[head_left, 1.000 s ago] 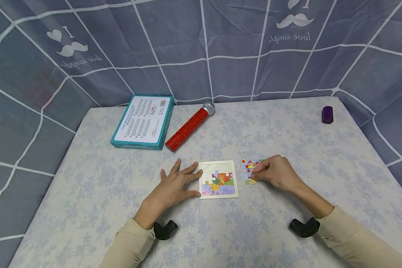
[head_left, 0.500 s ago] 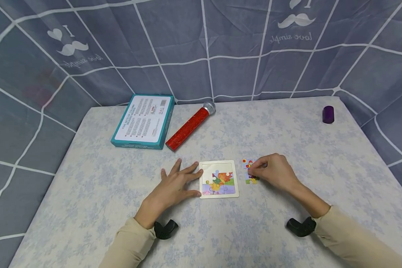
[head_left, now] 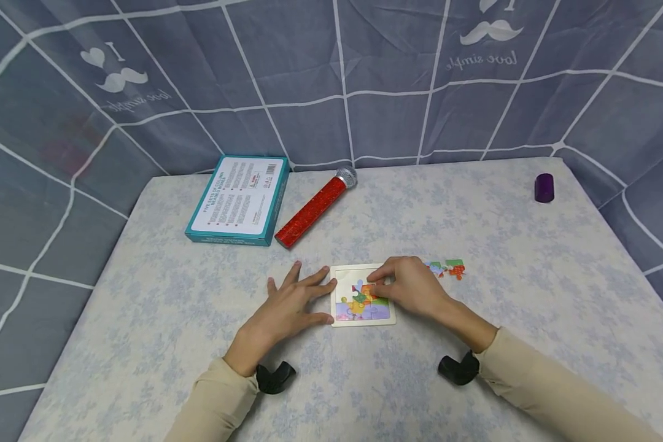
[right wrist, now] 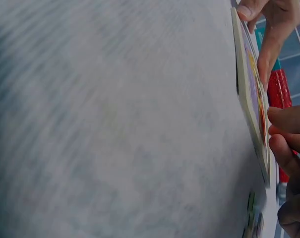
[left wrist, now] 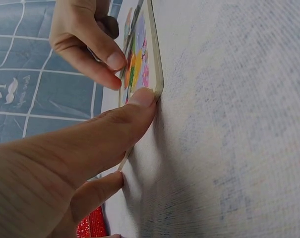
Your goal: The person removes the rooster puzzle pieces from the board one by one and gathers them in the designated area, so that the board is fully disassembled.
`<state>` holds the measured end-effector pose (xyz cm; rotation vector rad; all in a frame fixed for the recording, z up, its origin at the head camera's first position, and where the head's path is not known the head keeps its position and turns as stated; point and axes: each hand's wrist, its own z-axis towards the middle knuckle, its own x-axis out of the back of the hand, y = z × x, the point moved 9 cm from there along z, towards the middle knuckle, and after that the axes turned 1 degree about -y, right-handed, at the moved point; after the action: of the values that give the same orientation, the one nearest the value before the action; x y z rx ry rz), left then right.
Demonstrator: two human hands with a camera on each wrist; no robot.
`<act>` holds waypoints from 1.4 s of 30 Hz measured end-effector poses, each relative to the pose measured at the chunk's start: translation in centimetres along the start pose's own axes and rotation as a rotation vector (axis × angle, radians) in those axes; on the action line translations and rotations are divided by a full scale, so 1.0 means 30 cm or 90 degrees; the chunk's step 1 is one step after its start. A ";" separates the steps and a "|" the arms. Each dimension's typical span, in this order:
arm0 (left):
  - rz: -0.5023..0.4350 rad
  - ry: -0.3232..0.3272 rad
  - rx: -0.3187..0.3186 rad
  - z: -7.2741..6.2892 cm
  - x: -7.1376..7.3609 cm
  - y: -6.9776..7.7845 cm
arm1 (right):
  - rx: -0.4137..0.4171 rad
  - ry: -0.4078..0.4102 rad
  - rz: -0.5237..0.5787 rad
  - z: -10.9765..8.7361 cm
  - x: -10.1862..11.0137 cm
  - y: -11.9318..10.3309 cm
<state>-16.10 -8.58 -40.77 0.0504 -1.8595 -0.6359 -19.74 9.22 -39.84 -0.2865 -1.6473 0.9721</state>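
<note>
A square jigsaw board (head_left: 364, 324) with a pale rim lies flat on the table, its lower part filled with colourful joined pieces (head_left: 359, 312). My left hand (head_left: 280, 313) rests at its left side, fingers spread, thumb and fingertip touching the rim. Over the board's upper right, my right hand (head_left: 417, 288) pinches a puzzle piece between thumb and index finger; the piece is mostly hidden by the fingertips. In the left wrist view, the right fingertips (left wrist: 115, 62) are close above the picture. Loose puzzle pieces (head_left: 455, 269) lie right of the board, partly behind my right hand.
Behind the board lies a red glittery microphone (head_left: 312, 212) with a silver head. Left of it is a teal and white box (head_left: 234, 196). A small purple cylinder (head_left: 544, 188) stands near the far right corner. A grey checked cloth (head_left: 387, 123) hangs behind the table.
My right hand has moved left from the loose pieces to the board, uncovering some loose pieces on the right. My left hand has stayed in place at the rim.
</note>
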 end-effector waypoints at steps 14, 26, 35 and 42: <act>0.001 -0.001 0.002 0.000 0.000 0.001 | -0.020 -0.033 -0.025 0.014 -0.024 -0.010; 0.005 0.008 -0.012 -0.001 0.006 0.007 | -0.040 -0.083 0.003 0.044 -0.038 -0.004; 0.000 0.005 -0.010 -0.001 0.003 0.003 | -0.029 -0.114 0.009 0.052 -0.043 0.001; -0.002 0.009 -0.013 0.001 0.001 0.005 | -0.023 -0.113 0.031 0.042 -0.028 -0.006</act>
<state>-16.11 -8.44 -40.68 0.0443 -1.8390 -0.6542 -20.55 8.00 -40.32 -0.2722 -1.8277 1.0296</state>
